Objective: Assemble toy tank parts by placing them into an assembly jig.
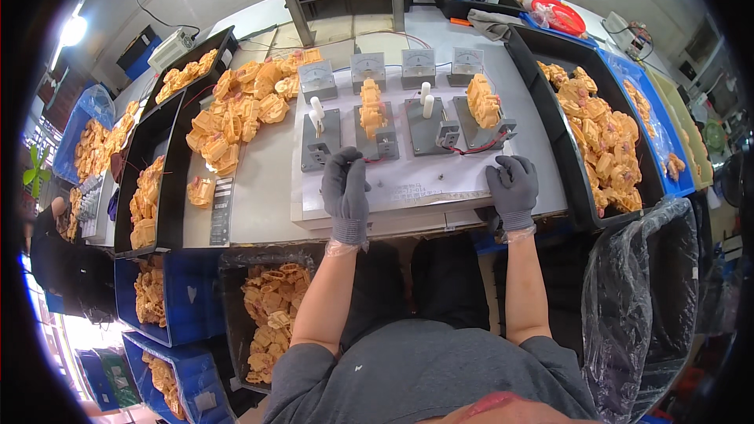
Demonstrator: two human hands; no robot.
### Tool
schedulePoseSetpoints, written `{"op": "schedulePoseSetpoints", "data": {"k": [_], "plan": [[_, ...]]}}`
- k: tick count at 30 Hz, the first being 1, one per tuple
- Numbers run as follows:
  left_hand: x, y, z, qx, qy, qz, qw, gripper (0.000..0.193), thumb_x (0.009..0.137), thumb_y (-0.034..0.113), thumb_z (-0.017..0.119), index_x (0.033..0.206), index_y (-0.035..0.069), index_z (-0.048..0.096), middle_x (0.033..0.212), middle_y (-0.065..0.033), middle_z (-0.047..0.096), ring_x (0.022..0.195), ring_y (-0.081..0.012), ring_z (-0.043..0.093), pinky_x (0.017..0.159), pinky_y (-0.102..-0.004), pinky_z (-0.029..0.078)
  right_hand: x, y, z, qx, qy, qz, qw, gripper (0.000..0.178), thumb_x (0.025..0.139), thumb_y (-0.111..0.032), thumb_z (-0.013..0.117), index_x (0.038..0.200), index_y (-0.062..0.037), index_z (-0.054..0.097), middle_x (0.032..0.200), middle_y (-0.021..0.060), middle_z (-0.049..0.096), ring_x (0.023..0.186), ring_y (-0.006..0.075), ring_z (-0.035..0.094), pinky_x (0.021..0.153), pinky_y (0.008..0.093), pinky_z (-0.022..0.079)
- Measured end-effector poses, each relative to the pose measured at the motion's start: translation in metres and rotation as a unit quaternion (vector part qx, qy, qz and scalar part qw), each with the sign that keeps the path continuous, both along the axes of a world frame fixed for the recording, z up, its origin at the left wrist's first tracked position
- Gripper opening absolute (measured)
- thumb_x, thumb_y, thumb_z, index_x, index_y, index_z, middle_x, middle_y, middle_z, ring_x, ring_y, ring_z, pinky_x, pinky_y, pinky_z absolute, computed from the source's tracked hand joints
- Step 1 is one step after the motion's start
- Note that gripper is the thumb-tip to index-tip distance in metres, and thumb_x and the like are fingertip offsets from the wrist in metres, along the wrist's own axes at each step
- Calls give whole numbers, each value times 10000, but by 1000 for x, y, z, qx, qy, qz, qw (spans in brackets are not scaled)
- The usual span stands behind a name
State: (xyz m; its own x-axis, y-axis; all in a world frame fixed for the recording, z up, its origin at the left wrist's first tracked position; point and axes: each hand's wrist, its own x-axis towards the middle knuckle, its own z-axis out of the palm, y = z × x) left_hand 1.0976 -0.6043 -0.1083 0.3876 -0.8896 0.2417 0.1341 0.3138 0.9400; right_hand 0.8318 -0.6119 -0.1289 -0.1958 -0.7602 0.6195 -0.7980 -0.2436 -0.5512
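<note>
My left hand (pixel 345 192), in a grey glove, hovers at the near side of a grey test fixture (pixel 384 146) that bears an orange plastic part (pixel 372 110). Its fingers are loosely bent, with nothing visible in them. Over the board's near right edge is my right hand (pixel 514 187), also gloved, its thumb apart from the curled fingers and nothing seen between them. Closest to it is another grey fixture (pixel 503 127), with a second orange part (pixel 483 102) standing on it. Two fixtures with white posts, the left one (pixel 320 148) and the third (pixel 424 135), carry no orange part.
Several dial meters (pixel 367 67) line the back of the white board (pixel 428 188). A heap of orange parts (pixel 243 106) lies to the left. Black trays with more parts flank the work area, at left (pixel 174 141) and right (pixel 542 102). A metal upright (pixel 397 0) stands behind.
</note>
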Motion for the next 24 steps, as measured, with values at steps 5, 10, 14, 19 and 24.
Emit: {"op": "schedulePoseSetpoints", "data": {"k": [5,10,14,19,24], "plan": [[-29,10,-4,-225,-181,71,955,301,812,-101,494,1097,-3,497,1041,-82,499,731,-74,445,674,-200,407,-9,-1,3,38,-7,32,999,297,662,-188,739,909,-45,654,921,113,603,871,283,566,763,374,479],[-75,10,-7,-258,-232,-49,937,398,773,-149,488,1140,-1,452,1163,-137,438,835,-134,485,737,-240,426,-16,-1,16,113,-36,92,989,381,677,-210,763,995,-41,640,955,98,591,855,235,579,765,336,488],[-106,1,-4,-234,-175,-101,951,350,766,-98,547,1097,0,487,1100,-140,494,831,-170,514,718,-263,448,-28,-5,19,172,-92,113,974,334,714,-115,737,1016,-15,635,929,63,588,818,145,573,736,269,474],[-133,-7,-6,-151,-93,-155,972,360,784,-110,517,1119,17,488,1021,-48,496,824,-95,468,768,-229,409,-33,-7,17,187,-174,148,955,256,737,-42,704,985,-17,646,883,58,602,776,129,584,707,240,483],[-151,-16,2,-75,-62,-159,982,327,810,-19,549,1126,39,489,885,-13,477,806,-88,458,763,-231,407,-35,-6,17,193,-174,158,953,276,730,-40,711,995,-7,643,890,59,605,780,130,592,712,244,485]]}}
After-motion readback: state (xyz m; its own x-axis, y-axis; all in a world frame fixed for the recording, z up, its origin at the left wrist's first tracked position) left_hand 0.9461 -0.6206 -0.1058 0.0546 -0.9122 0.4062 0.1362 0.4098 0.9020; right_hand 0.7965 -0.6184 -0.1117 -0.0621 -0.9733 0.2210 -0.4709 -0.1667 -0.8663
